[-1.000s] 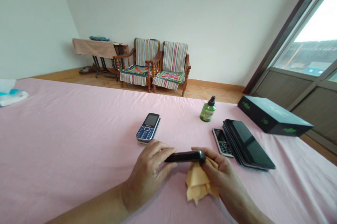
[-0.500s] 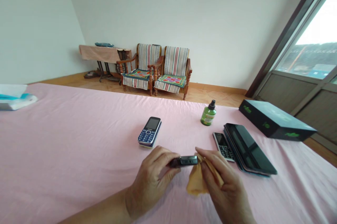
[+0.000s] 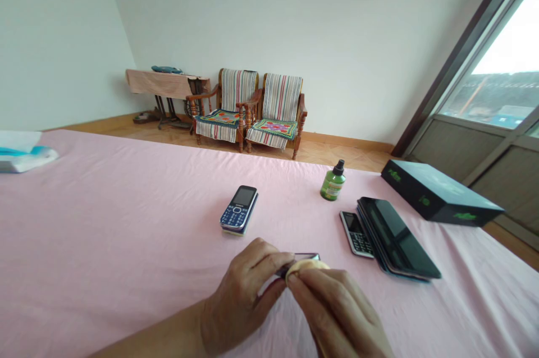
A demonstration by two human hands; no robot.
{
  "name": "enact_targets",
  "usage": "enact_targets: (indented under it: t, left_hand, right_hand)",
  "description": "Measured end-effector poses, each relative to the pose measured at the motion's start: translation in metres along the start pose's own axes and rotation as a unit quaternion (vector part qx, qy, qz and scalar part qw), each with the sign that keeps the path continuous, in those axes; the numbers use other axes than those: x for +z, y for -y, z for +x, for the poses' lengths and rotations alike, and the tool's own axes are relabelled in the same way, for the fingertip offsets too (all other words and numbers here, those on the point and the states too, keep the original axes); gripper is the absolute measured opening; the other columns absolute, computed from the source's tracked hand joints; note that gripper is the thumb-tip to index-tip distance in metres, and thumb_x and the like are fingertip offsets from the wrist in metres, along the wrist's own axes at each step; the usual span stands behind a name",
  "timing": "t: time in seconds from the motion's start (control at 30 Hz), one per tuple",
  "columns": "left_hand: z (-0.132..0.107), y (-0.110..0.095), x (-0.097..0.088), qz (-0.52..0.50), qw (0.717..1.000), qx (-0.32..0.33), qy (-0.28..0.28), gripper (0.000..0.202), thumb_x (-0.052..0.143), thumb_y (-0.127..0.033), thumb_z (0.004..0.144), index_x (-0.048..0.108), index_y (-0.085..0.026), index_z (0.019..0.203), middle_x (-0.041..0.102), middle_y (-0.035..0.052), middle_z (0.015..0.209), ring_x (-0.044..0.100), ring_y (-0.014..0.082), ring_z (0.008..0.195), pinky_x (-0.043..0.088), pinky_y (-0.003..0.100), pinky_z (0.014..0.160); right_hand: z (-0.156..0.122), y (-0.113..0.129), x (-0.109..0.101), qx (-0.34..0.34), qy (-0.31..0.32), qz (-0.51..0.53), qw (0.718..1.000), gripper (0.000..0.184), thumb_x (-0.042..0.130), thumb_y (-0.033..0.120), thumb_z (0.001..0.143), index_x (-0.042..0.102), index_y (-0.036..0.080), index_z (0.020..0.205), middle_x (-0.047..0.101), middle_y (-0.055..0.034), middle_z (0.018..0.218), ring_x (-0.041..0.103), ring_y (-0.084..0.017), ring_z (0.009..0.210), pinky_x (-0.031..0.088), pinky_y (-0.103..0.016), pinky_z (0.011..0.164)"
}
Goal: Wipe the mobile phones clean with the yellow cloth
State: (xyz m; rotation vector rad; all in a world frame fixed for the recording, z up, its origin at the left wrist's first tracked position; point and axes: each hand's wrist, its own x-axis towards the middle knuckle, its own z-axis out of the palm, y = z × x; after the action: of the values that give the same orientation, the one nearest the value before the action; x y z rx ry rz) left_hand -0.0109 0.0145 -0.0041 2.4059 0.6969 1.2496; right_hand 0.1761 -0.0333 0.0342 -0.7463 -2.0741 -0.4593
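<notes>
My left hand [image 3: 246, 290] grips a small dark phone [image 3: 305, 257] by its end, just above the pink tablecloth [image 3: 105, 223]. My right hand [image 3: 337, 313] presses a folded yellow cloth [image 3: 304, 265] against the phone and covers most of it. Only a thin dark edge of the phone shows between the two hands. A blue keypad phone [image 3: 238, 209] lies on the cloth just beyond my left hand.
A green spray bottle [image 3: 333, 182] stands at the back right. A black keypad phone [image 3: 356, 233] lies beside a stack of dark tablets [image 3: 396, 238], with a black box [image 3: 438, 192] behind. A white and blue packet [image 3: 23, 151] rests far left. Two striped wooden chairs [image 3: 252, 111] stand by the wall.
My right hand has slid left with the yellow cloth, over the phone, and now covers most of it. The left hand keeps its grip. The view has shifted slightly.
</notes>
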Motion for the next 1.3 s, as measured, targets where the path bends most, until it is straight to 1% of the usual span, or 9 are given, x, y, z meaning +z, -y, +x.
enact_targets:
  t: [0.17, 0.3, 0.43, 0.57, 0.67, 0.77, 0.93, 1.13, 1.3]
  left_hand:
    - [0.000, -0.001, -0.001, 0.002, 1.000, 0.006, 0.000, 0.028, 0.053, -0.013, 0.096, 0.058, -0.017, 0.123, 0.065, 0.0093, 0.096, 0.059, 0.0219, 0.087, 0.051, 0.033, 0.077]
    - [0.000, 0.001, -0.001, -0.004, 1.000, -0.008, -0.006, 0.025, 0.054, -0.014, 0.096, 0.059, -0.015, 0.120, 0.064, 0.0094, 0.094, 0.059, 0.0215, 0.087, 0.051, 0.033, 0.076]
    - [-0.002, 0.001, -0.002, 0.005, 1.000, -0.028, -0.013, 0.023, 0.056, -0.013, 0.095, 0.060, -0.016, 0.117, 0.064, 0.0086, 0.093, 0.060, 0.0200, 0.085, 0.052, 0.030, 0.073]
    - [-0.002, 0.002, -0.002, -0.001, 0.999, -0.031, -0.020, 0.023, 0.058, -0.015, 0.094, 0.060, -0.017, 0.117, 0.063, 0.0072, 0.091, 0.061, 0.0191, 0.083, 0.052, 0.028, 0.072]
    - [-0.002, 0.003, -0.001, 0.002, 0.999, -0.011, -0.050, 0.034, 0.061, -0.016, 0.093, 0.053, -0.017, 0.126, 0.063, 0.0067, 0.092, 0.061, 0.0178, 0.081, 0.053, 0.028, 0.073]
    - [-0.001, 0.004, -0.002, 0.012, 0.995, 0.037, -0.088, 0.043, 0.060, -0.010, 0.092, 0.047, -0.016, 0.132, 0.062, 0.0091, 0.103, 0.061, 0.0180, 0.089, 0.054, 0.029, 0.079]
    - [0.001, -0.002, -0.009, 0.033, 0.992, 0.097, -0.069, 0.039, 0.055, -0.001, 0.092, 0.051, -0.014, 0.129, 0.061, 0.0127, 0.108, 0.061, 0.0194, 0.097, 0.055, 0.030, 0.080]
    - [0.004, -0.006, -0.010, 0.037, 0.989, 0.108, -0.092, 0.037, 0.058, 0.002, 0.089, 0.052, -0.014, 0.122, 0.062, 0.0110, 0.099, 0.061, 0.0185, 0.089, 0.055, 0.028, 0.073]
    - [0.001, -0.002, -0.006, 0.044, 0.992, 0.090, -0.079, 0.034, 0.057, 0.001, 0.088, 0.056, -0.016, 0.116, 0.062, 0.0094, 0.097, 0.062, 0.0184, 0.087, 0.055, 0.029, 0.074]
  right_hand:
    - [0.000, 0.001, 0.004, 0.001, 0.010, -0.010, 1.000, 0.026, 0.047, 0.007, 0.095, 0.070, 0.011, 0.107, 0.073, -0.0100, 0.092, 0.070, -0.019, 0.087, 0.060, -0.026, 0.079]
    - [-0.010, -0.002, 0.009, 0.026, -0.018, 0.002, 1.000, 0.024, 0.052, 0.003, 0.091, 0.068, 0.007, 0.108, 0.069, -0.0125, 0.096, 0.067, -0.020, 0.090, 0.059, -0.027, 0.078]
    - [-0.021, -0.010, 0.016, 0.099, -0.036, 0.042, 0.994, 0.032, 0.052, -0.002, 0.087, 0.064, 0.008, 0.115, 0.064, -0.0132, 0.103, 0.064, -0.020, 0.093, 0.059, -0.029, 0.078]
    - [-0.017, -0.012, 0.017, 0.147, -0.047, 0.105, 0.982, 0.033, 0.052, -0.003, 0.087, 0.062, 0.013, 0.115, 0.060, -0.0100, 0.101, 0.063, -0.016, 0.090, 0.059, -0.023, 0.072]
    - [-0.010, -0.011, 0.014, 0.150, -0.061, 0.101, 0.982, 0.030, 0.052, -0.001, 0.088, 0.062, 0.014, 0.113, 0.060, -0.0089, 0.098, 0.064, -0.015, 0.087, 0.059, -0.021, 0.070]
    - [-0.007, -0.011, 0.013, 0.156, -0.063, 0.088, 0.982, 0.029, 0.051, 0.001, 0.090, 0.062, 0.015, 0.113, 0.060, -0.0090, 0.098, 0.065, -0.016, 0.087, 0.060, -0.022, 0.070]
    - [-0.010, -0.009, 0.015, 0.151, -0.047, 0.100, 0.982, 0.030, 0.049, 0.001, 0.091, 0.061, 0.014, 0.116, 0.059, -0.0098, 0.101, 0.064, -0.015, 0.091, 0.058, -0.021, 0.076]
    - [-0.016, -0.010, 0.018, 0.144, -0.015, 0.087, 0.986, 0.028, 0.048, 0.005, 0.094, 0.059, 0.013, 0.119, 0.060, -0.0115, 0.103, 0.064, -0.017, 0.095, 0.057, -0.023, 0.080]
    - [-0.010, -0.019, 0.017, 0.183, -0.030, 0.075, 0.980, 0.021, 0.049, 0.006, 0.092, 0.064, 0.015, 0.104, 0.063, -0.0078, 0.089, 0.065, -0.015, 0.078, 0.057, -0.023, 0.067]
